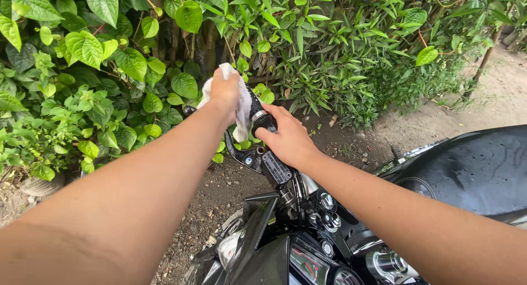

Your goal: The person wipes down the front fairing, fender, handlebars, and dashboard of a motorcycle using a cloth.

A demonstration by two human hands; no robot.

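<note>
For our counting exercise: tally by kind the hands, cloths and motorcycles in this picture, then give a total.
Hands: 2, the left hand and the right hand
White cloth: 1
Black motorcycle: 1
Total: 4

Leafy bushes (99,71) (daylit) beside dirt ground (417,126)

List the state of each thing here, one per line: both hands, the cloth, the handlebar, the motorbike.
left hand: closed around the white cloth, pressed on the grip end
right hand: gripping the handlebar
white cloth: bunched, wrapped over the grip
handlebar: held, partly covered
motorbike: parked on dirt, tank wet
</note>
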